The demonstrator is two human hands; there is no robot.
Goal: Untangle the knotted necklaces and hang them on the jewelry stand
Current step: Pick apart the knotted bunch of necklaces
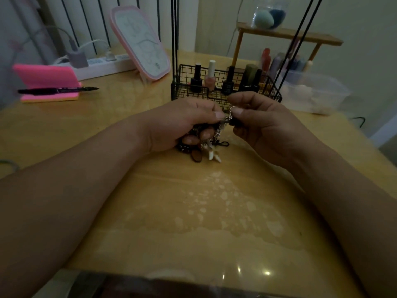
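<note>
A knotted bundle of necklaces (206,145) hangs between my hands just above the wooden table (193,211). It has dark beads, a silver chain, a brown oval pendant and pale tooth-shaped charms. My left hand (182,123) grips the bulk of the bundle, fingers curled under it. My right hand (257,123) pinches the silver chain (227,117) and a dark bead between thumb and forefinger. Black cords (175,39) run down from above behind my hands; what they hang from is out of view.
A black wire basket (223,100) with nail polish bottles stands right behind my hands. A pink-framed mirror (141,41), a power strip, and a pink stand with a black pen (58,90) are at the left. A wooden shelf (287,36) and clear plastic box (315,91) sit at the right.
</note>
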